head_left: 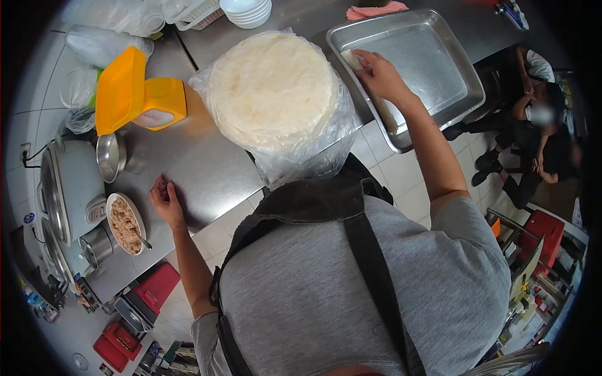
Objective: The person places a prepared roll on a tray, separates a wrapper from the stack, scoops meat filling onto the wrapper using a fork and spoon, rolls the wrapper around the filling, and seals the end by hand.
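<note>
My right hand (381,75) is at the left side of a metal tray (433,72), its fingers closed over the upper end of a long pale roll (384,113). The roll lies along the tray's inner wall; part of it is hidden under my hand. My left hand (166,202) rests on the steel table with loosely bent fingers, nothing visible in them. Close to it stands an oval white bowl of pinkish-brown filling (125,222) with a spoon (143,240) in it. Between my hands sits a stack of round, thin white wrappers (273,88) on a clear plastic bag (301,156).
A yellow kitchen scale (164,100) and a metal bowl (111,158) stand at the left, beside a large cooker (78,188). White bowls (246,11) and a pink cloth (376,9) are at the back. Seated people (539,125) are off to the right.
</note>
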Available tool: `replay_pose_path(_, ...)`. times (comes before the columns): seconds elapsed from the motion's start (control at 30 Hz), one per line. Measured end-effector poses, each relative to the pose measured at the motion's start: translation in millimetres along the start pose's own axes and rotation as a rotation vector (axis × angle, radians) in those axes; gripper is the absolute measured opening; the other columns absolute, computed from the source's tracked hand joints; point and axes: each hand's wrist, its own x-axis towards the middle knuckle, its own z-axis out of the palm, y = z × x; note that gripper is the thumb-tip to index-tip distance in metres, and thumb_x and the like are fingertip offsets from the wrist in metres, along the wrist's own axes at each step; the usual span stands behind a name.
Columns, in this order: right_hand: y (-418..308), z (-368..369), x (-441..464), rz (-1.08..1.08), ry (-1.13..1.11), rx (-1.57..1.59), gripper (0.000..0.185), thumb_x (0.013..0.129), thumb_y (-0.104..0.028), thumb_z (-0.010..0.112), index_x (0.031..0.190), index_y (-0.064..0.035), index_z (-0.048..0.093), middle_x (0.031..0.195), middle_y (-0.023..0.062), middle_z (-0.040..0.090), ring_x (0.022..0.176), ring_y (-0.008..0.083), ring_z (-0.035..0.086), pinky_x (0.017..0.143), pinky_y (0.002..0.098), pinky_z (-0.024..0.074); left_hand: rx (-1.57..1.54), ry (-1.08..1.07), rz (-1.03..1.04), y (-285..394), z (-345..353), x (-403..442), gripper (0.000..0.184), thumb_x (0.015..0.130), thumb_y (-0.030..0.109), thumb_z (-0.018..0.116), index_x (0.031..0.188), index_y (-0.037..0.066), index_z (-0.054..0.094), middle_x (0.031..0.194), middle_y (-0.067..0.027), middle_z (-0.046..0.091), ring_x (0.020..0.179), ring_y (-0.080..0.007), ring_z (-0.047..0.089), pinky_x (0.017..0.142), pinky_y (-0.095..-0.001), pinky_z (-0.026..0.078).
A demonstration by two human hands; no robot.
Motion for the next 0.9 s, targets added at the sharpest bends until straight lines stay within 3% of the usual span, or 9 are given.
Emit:
replay_pose_path(0.1, -4, -18, -11, 0.116, -0.045, 0.032, 0.057, 0.087, -0.012, 0.075, 0.142, -0.0108, 0.058, 0.104, 0.0153, 0.069, 0.081, 0.0259, 0.07, 0.079, 0.038, 0.0573, -0.005, 0.001, -0.004, 1, 0, 0, 0.036, 0.094, 0.015, 0.072, 0.129, 0.007, 0.069, 0.101, -0.0022, 0.057, 0.078, -0.0122, 0.05, 0.074, -0.0279, 0.047)
replay_pose_path(0.2, -11, -43, -41, 0.209, -0.122, -0.072, 0.066, 0.086, -0.014, 0.076, 0.147, -0.0113, 0.052, 0.102, 0.0147, 0.069, 0.085, 0.0268, 0.07, 0.081, 0.038, 0.0568, 0.009, 0.0, -0.019, 3, 0, 0, 0.036, 0.094, 0.014, 0.072, 0.129, 0.007, 0.069, 0.101, -0.0024, 0.057, 0.078, -0.012, 0.051, 0.073, -0.0278, 0.047)
replay_pose_path(0.3, -6, -44, -83, 0.172, -0.227, -0.145, 0.07, 0.084, -0.015, 0.077, 0.148, -0.011, 0.049, 0.103, 0.0161, 0.07, 0.089, 0.0298, 0.071, 0.082, 0.0387, 0.0563, 0.019, -0.008, -0.03, 7, -2, 0, 0.036, 0.093, 0.013, 0.072, 0.129, 0.007, 0.069, 0.101, -0.0023, 0.057, 0.078, -0.012, 0.051, 0.074, -0.0281, 0.047)
replay_pose_path(0.43, -29, -37, -93, 0.329, -0.217, -0.229, 0.066, 0.078, -0.011, 0.075, 0.139, -0.0071, 0.051, 0.111, 0.0243, 0.068, 0.107, 0.0431, 0.067, 0.092, 0.0483, 0.0534, 0.018, -0.004, -0.003, 1, -1, 0, 0.036, 0.094, 0.013, 0.072, 0.129, 0.007, 0.069, 0.101, -0.0024, 0.056, 0.077, -0.0123, 0.051, 0.074, -0.0287, 0.048)
replay_pose_path(0.53, -27, -31, -95, 0.328, -0.179, -0.195, 0.061, 0.077, -0.008, 0.072, 0.135, -0.0072, 0.053, 0.111, 0.0246, 0.068, 0.106, 0.0427, 0.067, 0.092, 0.0485, 0.0535, 0.026, -0.008, -0.003, 3, -1, 0, 0.036, 0.094, 0.012, 0.071, 0.129, 0.007, 0.068, 0.101, -0.0027, 0.057, 0.077, -0.0127, 0.051, 0.074, -0.029, 0.048)
replay_pose_path(0.77, -51, -62, -93, 0.342, -0.023, -0.143, 0.056, 0.075, -0.001, 0.069, 0.129, -0.0074, 0.056, 0.098, 0.0183, 0.065, 0.088, 0.0376, 0.068, 0.081, 0.0448, 0.0541, -0.087, 0.086, -0.02, 22, 8, -3, 0.038, 0.093, 0.01, 0.071, 0.13, 0.007, 0.066, 0.104, -0.0052, 0.061, 0.088, -0.0164, 0.059, 0.079, -0.0313, 0.05)
replay_pose_path(0.87, -58, -83, -90, 0.232, 0.135, -0.121, 0.052, 0.074, 0.003, 0.068, 0.124, -0.0071, 0.059, 0.095, 0.0147, 0.062, 0.08, 0.0332, 0.066, 0.075, 0.0413, 0.0539, 0.027, 0.12, 0.247, 73, 28, 10, 0.036, 0.092, 0.008, 0.071, 0.128, 0.005, 0.066, 0.108, -0.0089, 0.064, 0.096, -0.0217, 0.062, 0.086, -0.0356, 0.051)
replay_pose_path(0.9, -62, -90, -86, 0.193, 0.17, -0.114, 0.05, 0.074, 0.004, 0.068, 0.123, -0.0069, 0.06, 0.095, 0.0139, 0.061, 0.079, 0.0318, 0.065, 0.073, 0.0402, 0.0537, -0.094, 0.109, 0.262, 111, 38, 16, 0.036, 0.09, 0.006, 0.072, 0.126, 0.004, 0.067, 0.111, -0.0114, 0.067, 0.101, -0.0263, 0.062, 0.092, -0.0387, 0.05)
